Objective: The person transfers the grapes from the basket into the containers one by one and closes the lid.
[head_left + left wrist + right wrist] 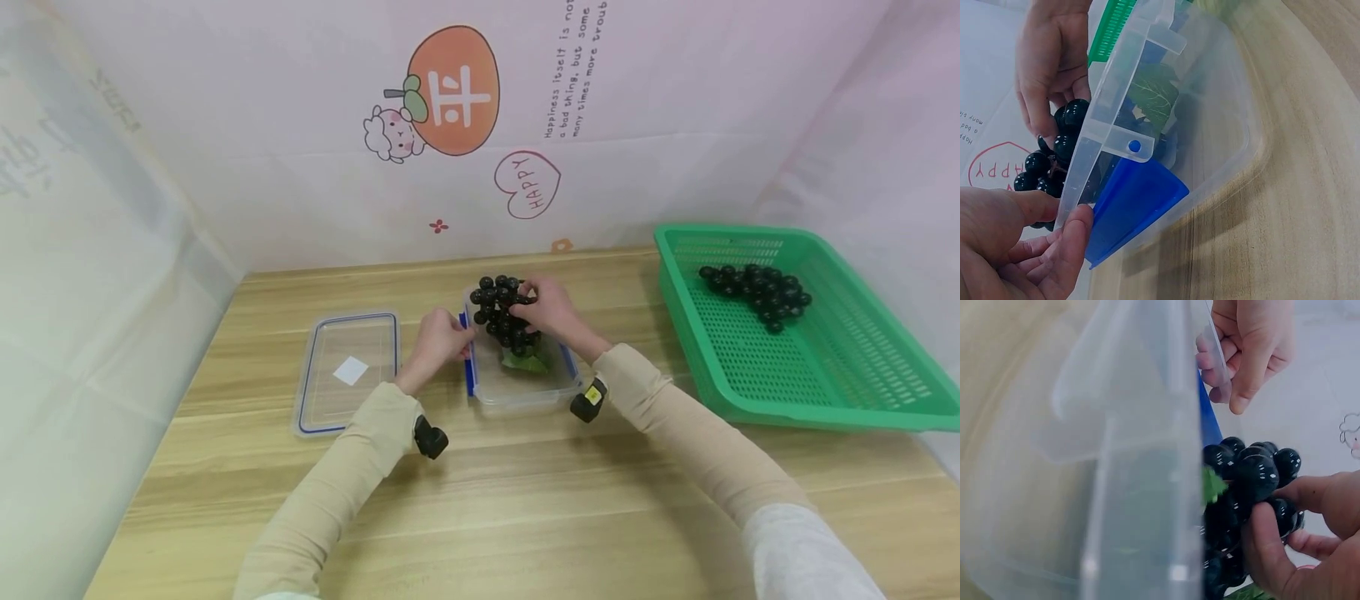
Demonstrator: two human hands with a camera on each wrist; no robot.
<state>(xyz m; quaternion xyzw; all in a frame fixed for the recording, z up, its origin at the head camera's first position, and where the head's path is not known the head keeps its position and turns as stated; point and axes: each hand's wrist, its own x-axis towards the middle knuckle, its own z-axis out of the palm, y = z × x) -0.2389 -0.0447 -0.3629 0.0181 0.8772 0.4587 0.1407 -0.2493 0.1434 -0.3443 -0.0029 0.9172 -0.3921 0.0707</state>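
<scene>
A bunch of dark grapes (512,335) is partly inside a clear plastic box (495,387) with blue side clips, mid-table. My right hand (553,312) holds the bunch, its thumb and fingers around several grapes in the right wrist view. In the left wrist view my left hand (1029,244) pinches the box's rim beside a blue clip (1138,203), close to the grapes. Green leaves (525,361) lie in the box, seen through its wall in the left wrist view. The lower part of the bunch is partly hidden by the box.
Left of the box, a clear lid (330,408) with a blue seal lies flat on the wooden table (480,517). To the right stands a green basket (817,412) with another bunch of dark grapes (761,292) inside. A printed cloth (300,167) hangs behind the table.
</scene>
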